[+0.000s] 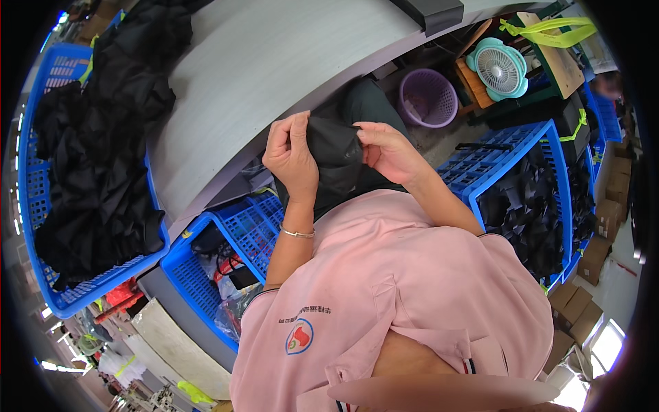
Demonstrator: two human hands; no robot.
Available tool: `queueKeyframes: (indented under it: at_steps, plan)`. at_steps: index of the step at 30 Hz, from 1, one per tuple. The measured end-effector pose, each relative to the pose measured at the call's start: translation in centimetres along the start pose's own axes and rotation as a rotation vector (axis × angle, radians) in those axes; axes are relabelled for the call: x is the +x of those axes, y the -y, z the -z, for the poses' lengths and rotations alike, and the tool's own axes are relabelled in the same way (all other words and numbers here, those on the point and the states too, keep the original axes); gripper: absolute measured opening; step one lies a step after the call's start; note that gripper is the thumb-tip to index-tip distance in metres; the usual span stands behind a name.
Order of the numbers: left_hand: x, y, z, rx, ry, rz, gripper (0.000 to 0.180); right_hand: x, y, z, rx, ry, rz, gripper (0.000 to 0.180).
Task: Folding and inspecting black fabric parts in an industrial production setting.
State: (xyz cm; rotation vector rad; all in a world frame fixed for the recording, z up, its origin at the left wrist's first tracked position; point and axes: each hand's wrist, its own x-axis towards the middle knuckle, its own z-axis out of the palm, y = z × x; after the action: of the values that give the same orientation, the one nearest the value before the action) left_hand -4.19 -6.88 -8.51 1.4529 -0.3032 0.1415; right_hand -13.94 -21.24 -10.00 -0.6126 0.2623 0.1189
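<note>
A piece of black fabric (334, 147) is stretched between my two hands, above my lap and just in front of the grey table's edge. My left hand (294, 154) pinches its left upper corner between thumb and fingers. At the right upper edge, my right hand (390, 152) grips the cloth between thumb and forefinger. The fabric hangs down in soft folds between them, and its lower part falls against my dark trousers.
A grey table (240, 75) curves ahead. At left, a blue crate (62, 299) overflows with black cloth (103, 178). Another blue basket (199, 288) holds bags. On the right are a purple bin (429, 98), a teal fan (500, 69) and a blue crate (559, 185) of black pieces.
</note>
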Motion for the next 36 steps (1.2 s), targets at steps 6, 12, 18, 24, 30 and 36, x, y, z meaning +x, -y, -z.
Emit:
queueKeyframes:
  at_steps: [6, 12, 18, 24, 30, 36]
  plan:
    - [-0.1, 0.0, 1.3, -0.457, 0.127, 0.581, 0.042, -0.1, 1.5, -2.5, -0.096, -0.037, 0.142, 0.015]
    - [-3.5, 2.4, 2.4, -0.99, 0.461, 1.063, 0.035, 2.0, 0.1, 0.4, -0.777, -0.221, 0.531, 0.011]
    - [-3.6, 3.4, 4.7, -1.05, 0.46, 1.208, 0.04, 1.3, -0.6, -1.7, -0.953, -0.272, 0.543, 0.012]
    - [-4.7, 3.6, 5.5, -1.284, 0.588, 1.244, 0.042, 1.5, -0.4, -2.2, -0.937, -0.18, 0.434, 0.012]
    - [-4.5, 0.4, 3.0, -1.131, 0.323, 1.235, 0.047, 1.2, -0.3, -0.8, -0.741, -0.379, 0.518, 0.012]
    - [-5.9, -1.0, 2.7, -0.414, 0.515, 0.737, 0.041, 2.1, 0.1, 0.4, -0.677, -0.601, 0.749, 0.013]
